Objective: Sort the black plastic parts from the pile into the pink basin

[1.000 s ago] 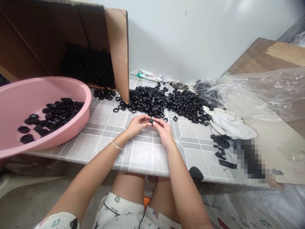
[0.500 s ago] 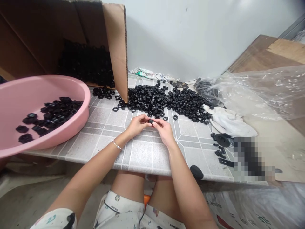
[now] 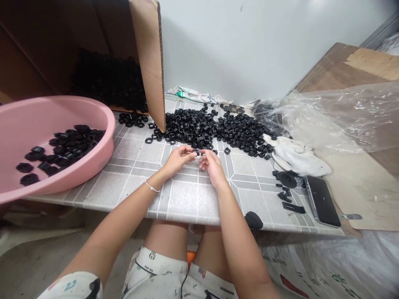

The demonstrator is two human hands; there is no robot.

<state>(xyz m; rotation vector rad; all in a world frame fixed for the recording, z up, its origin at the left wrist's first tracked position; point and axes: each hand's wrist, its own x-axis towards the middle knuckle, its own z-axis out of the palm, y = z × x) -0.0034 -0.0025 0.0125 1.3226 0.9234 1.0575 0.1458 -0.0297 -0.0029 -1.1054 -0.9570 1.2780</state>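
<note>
Between the thumb and fingers of my left hand (image 3: 180,160) is a small black ring-shaped part (image 3: 195,152). Just right of it, my right hand (image 3: 212,166) is apart from the part, its fingers loosely curled and spread, with nothing visible in them. Behind both hands lies a heap of black rings (image 3: 190,126), and beside it on the right a heap of smaller black pieces (image 3: 245,133). A pink basin (image 3: 107,137) at the left holds several black parts (image 3: 73,145).
An open cardboard box (image 3: 149,54) with black parts stands at the back left. Along the right are a white cloth (image 3: 301,158), clear plastic film (image 3: 339,114), a phone (image 3: 322,201) and small black pieces. A black rounded object (image 3: 253,220) sits at the table's front edge (image 3: 193,220).
My right fingers have come off the small black part and opened. My left hand keeps hold of it. The whole view has shifted slightly.
</note>
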